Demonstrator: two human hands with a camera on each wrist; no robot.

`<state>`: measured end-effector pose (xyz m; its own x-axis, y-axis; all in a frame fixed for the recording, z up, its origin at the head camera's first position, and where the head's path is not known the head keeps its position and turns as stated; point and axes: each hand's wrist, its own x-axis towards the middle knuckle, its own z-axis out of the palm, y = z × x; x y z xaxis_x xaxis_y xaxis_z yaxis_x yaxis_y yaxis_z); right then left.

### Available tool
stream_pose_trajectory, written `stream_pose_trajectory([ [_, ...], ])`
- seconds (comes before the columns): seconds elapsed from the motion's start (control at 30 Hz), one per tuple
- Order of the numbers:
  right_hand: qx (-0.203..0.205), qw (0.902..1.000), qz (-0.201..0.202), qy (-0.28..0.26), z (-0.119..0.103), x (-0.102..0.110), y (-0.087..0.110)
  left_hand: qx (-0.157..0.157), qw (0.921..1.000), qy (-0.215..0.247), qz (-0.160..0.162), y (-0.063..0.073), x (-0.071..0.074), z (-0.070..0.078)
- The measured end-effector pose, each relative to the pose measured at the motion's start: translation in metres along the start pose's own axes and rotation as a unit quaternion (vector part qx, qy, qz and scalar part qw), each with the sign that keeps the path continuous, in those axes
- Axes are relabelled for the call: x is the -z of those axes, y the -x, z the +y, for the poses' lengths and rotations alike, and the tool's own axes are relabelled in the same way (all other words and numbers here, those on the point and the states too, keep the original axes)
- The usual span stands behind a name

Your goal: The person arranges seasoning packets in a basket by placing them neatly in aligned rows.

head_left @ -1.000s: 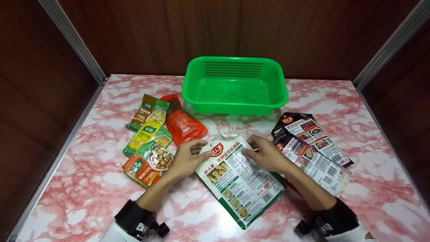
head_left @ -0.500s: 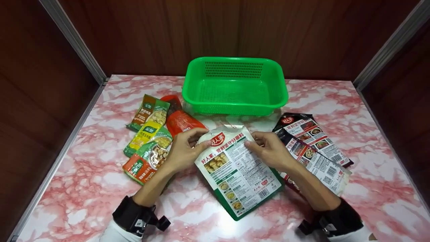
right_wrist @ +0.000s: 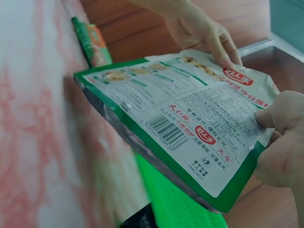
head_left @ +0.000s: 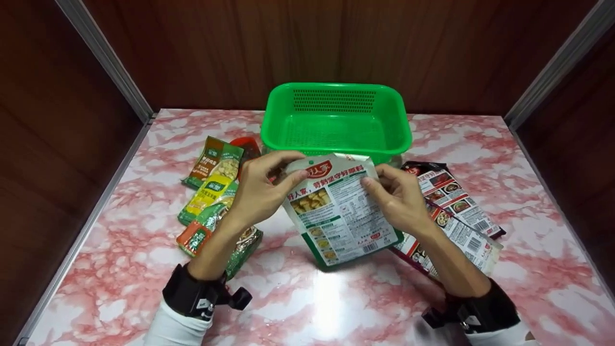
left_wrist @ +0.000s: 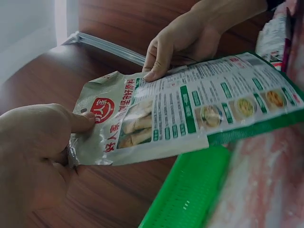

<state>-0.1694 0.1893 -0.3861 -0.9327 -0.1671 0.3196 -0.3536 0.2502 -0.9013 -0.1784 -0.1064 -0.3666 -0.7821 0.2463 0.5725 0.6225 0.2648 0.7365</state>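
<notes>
One packet [head_left: 341, 216], left grip [head_left: 262, 190] and right grip [head_left: 402, 199] pinching its edges, basket [head_left: 331, 130] beyond

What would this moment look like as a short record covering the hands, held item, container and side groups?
left hand: pinches the green-bordered packet near its upper left corner
right hand: pinches its right edge
held item: raised off the marbled table
container: green basket, beyond the packet
left group: brown-and-green packet, yellow packet, red-and-green packet
right group: overlapping packets
</notes>
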Motion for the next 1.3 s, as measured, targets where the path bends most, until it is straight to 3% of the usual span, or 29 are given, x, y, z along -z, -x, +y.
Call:
stream_pose_trajectory([
  [0.3,0.107,0.9911,0.065,-0.043,-0.017,0.002,-0.015,-0.077,0.9962,-0.002,0.041,-0.03,0.005,0.023],
  [0.57,0.148,0.981,0.102,-0.074,-0.029,0.001,-0.024,-0.108,0.9933,0.001,0.042,-0.05,0.008,0.038],
  [0.9,0.152,0.9719,0.148,-0.102,-0.029,0.004,-0.028,-0.073,0.9958,0.027,0.047,-0.05,0.005,0.034],
  [1.03,0.155,0.9627,0.183,-0.126,-0.029,0.008,-0.029,-0.046,0.9948,0.081,0.041,-0.044,-0.006,0.025],
  [1.17,0.157,0.9512,0.217,-0.153,-0.031,0.012,-0.029,-0.014,0.988,0.153,0.016,-0.034,-0.021,0.014],
  [1.3,0.163,0.9401,0.244,-0.174,-0.034,0.013,-0.031,0.029,0.9802,0.195,-0.013,-0.023,-0.035,0.006],
])
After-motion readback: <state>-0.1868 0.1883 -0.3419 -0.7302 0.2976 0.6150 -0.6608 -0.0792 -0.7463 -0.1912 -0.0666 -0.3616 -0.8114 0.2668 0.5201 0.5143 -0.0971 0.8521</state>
